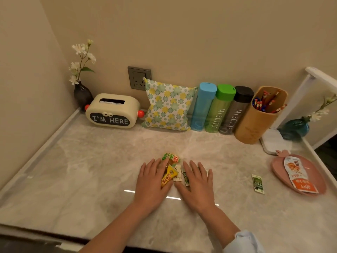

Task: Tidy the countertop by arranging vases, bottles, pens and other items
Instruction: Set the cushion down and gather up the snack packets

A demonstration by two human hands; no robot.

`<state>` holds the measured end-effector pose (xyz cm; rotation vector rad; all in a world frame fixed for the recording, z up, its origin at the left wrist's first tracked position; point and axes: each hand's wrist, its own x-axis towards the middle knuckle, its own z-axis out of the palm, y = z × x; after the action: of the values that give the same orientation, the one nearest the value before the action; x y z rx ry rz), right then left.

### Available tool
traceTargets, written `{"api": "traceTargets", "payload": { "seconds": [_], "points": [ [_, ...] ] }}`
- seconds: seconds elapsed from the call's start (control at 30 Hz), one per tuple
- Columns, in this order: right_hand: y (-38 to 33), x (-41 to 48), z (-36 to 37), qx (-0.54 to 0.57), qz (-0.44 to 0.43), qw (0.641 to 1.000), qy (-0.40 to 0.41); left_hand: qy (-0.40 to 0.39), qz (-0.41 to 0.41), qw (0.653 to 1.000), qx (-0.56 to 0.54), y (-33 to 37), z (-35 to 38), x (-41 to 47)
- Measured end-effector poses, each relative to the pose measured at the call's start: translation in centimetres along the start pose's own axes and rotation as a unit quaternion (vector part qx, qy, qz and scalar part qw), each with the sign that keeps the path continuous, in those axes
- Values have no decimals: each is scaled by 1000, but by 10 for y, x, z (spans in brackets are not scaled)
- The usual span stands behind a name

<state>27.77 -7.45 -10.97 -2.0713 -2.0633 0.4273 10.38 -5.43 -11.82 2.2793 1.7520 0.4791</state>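
Snack packets sit heaped mid-countertop, btwn both hands. Left hand & right hand lie palm-down, fingers straight, flanking the heap & touching it, gripping nothing. Lone green sachet lies off to the right, near pink plate.

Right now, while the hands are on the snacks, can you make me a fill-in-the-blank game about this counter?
The bottle between the blue bottle and the black-capped bottle has a ____ cap.
The tissue box says I'M ____.
The orange packet lies on a ____ plate.
The dark vase holds white ____.
Missing words: green, HERE, pink, flowers.
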Motion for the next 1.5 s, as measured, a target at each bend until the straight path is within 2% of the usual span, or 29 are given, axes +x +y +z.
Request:
{"api": "traceTargets", "payload": {
  "seconds": [0.17, 0.4, 0.5, 0.63, 0.8, 1.03, 1.13, 1.2, 1.3, 1.4, 1.5],
  "points": [
    [-6, 1, 2, 19, -6, 1000, 13, 81, -2, 997, -4, 3, 7, -8],
    [-2, -2, 4, 77, -24, 995, 64, 117, -76, 989, -47, 19, 8, -12],
    [4, -5, 4, 106, -41, 990, 78, 124, -98, 987, -23, 30, 14, -20],
    [7, -4, 8, 84, -58, 991, 92, 103, -122, 987, -9, 37, 17, -25],
    [9, -10, 10, 38, -89, 986, 136, 136, -122, 983, 17, 41, 18, -32],
    [12, -10, 8, -20, -124, 980, 152, 155, -130, 977, 63, 45, 18, -35],
    [14, -8, 4, -47, -139, 981, 127, 148, -128, 978, 78, 48, 16, -36],
    [15, -7, -3, -22, -136, 986, 96, 134, -126, 980, 73, 48, 15, -36],
    [12, -7, -16, 78, -71, 993, 49, 111, -111, 986, 52, 50, 12, -36],
    [9, -6, -23, 156, -17, 987, 30, 78, -97, 992, 24, 49, 7, -34],
    [6, -3, -32, 245, 35, 969, 17, 40, -108, 992, -54, 52, 3, -24]
  ]
}}
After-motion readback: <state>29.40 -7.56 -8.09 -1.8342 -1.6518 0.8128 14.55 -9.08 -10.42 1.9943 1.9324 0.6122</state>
